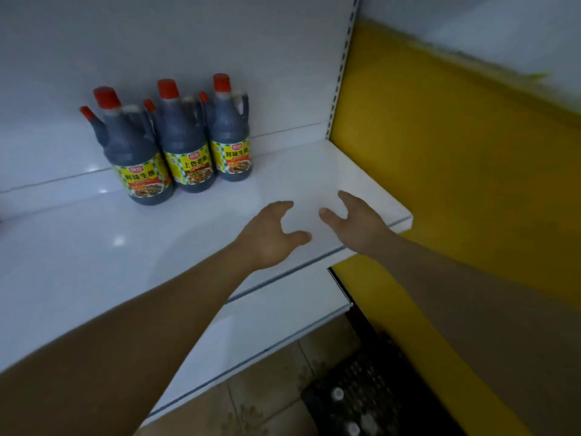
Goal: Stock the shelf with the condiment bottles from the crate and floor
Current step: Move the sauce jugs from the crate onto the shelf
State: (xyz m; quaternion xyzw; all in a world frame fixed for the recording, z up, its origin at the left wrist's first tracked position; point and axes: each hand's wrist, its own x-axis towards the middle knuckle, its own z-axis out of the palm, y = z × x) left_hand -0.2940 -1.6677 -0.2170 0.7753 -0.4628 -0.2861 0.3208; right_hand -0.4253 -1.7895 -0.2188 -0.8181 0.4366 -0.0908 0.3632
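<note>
Head view: below the shelf [94, 262], we are seeing a black crate [377, 372] of white-capped bottles [338, 393]. Over the shelf's front right, the left hand [273, 236] and right hand [356, 223] are hovering empty, fingers loosely spread. At the shelf's back, three red-capped sauce bottles [185, 149] are standing upright, touching. We are judging them heavy, rigid and smooth, with the neck handle [244, 105] offering the surest hold. Their labels [143, 182] are reading 鲜味生抽, 上色老抽, 鲜味生抽.

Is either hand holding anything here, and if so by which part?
Nothing is held. The left hand and right hand hover empty, fingers loosely spread, over the shelf.
</note>
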